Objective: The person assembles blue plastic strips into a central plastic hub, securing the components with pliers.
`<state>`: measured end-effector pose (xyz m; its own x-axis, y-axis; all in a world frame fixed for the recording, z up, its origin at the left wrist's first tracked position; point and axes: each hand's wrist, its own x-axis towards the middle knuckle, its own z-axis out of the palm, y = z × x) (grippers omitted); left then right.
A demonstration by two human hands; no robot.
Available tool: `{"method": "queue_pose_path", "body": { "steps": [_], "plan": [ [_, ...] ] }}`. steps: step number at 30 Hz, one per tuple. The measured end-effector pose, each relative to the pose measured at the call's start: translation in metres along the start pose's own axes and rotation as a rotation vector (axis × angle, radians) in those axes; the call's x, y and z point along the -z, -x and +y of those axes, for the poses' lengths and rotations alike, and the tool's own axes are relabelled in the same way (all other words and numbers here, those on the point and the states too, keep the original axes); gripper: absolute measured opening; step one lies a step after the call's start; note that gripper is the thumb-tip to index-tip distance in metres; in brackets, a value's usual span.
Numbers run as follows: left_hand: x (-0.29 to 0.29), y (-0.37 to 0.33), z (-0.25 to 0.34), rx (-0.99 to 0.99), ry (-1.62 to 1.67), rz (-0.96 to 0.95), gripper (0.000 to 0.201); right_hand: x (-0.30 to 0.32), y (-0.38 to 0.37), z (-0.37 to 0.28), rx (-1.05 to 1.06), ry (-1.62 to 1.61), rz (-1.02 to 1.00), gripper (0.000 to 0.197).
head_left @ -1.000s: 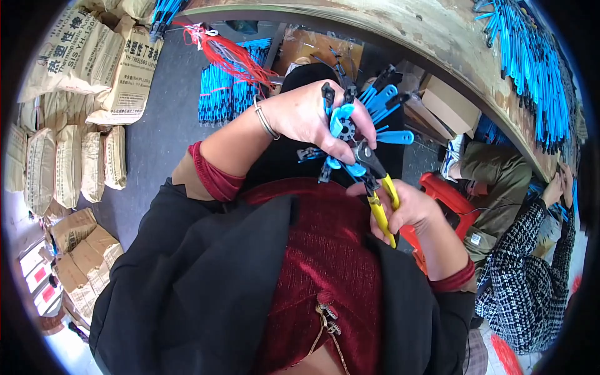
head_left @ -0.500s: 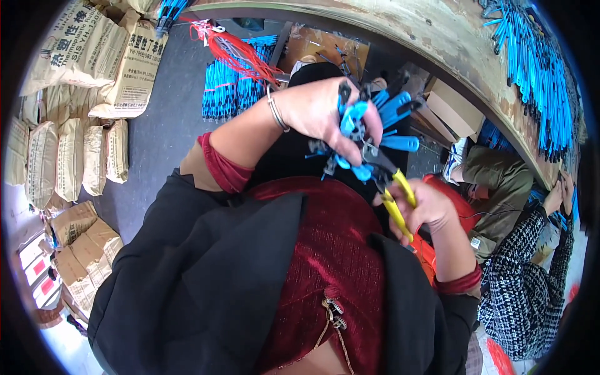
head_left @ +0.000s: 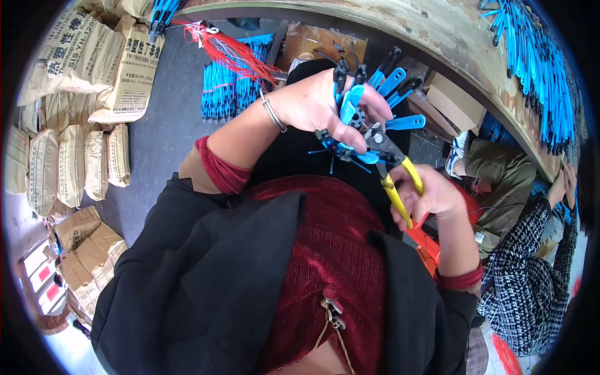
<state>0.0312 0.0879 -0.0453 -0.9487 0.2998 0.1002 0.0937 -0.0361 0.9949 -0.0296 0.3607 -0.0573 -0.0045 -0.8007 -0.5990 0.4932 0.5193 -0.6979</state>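
My left hand [head_left: 312, 106] is closed around a blue and black plastic piece [head_left: 354, 99], with several flat blue arms fanning out from a round dark hub. Some arms end in black tips; part of the piece is hidden by my fingers. In my right hand [head_left: 440, 195] are pliers with yellow handles [head_left: 396, 199], the handles spread apart. The dark metal head of the pliers reaches the hub, close to my left fingertips. From this angle I cannot tell what the jaws touch.
A wooden bench [head_left: 431, 31] carries a heap of blue strips [head_left: 544, 81]. Bundled blue strips [head_left: 234, 81] and red cords [head_left: 234, 53] lie beyond my left arm. Paper sacks [head_left: 75, 56] are stacked at left. A co-worker's patterned sleeve [head_left: 519, 269] shows at right.
The blue piece has shifted slightly to the right and turned a little in my left hand. My right hand and the pliers have also moved slightly right, staying at the hub.
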Motion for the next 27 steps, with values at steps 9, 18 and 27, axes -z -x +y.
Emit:
{"method": "queue_pose_path", "body": {
  "steps": [9,18,27],
  "plan": [
    [-0.003,0.005,-0.004,0.0,-0.147,0.026,0.029,-0.012,0.003,-0.013,0.368,0.642,0.334,0.077],
    [-0.011,0.002,0.002,0.08,-0.131,0.02,0.031,-0.029,0.013,-0.019,0.386,0.927,0.489,0.058],
    [-0.007,0.012,-0.003,0.06,-0.106,0.027,0.031,-0.037,-0.006,-0.003,0.557,0.949,0.662,0.034]
  ]
}}
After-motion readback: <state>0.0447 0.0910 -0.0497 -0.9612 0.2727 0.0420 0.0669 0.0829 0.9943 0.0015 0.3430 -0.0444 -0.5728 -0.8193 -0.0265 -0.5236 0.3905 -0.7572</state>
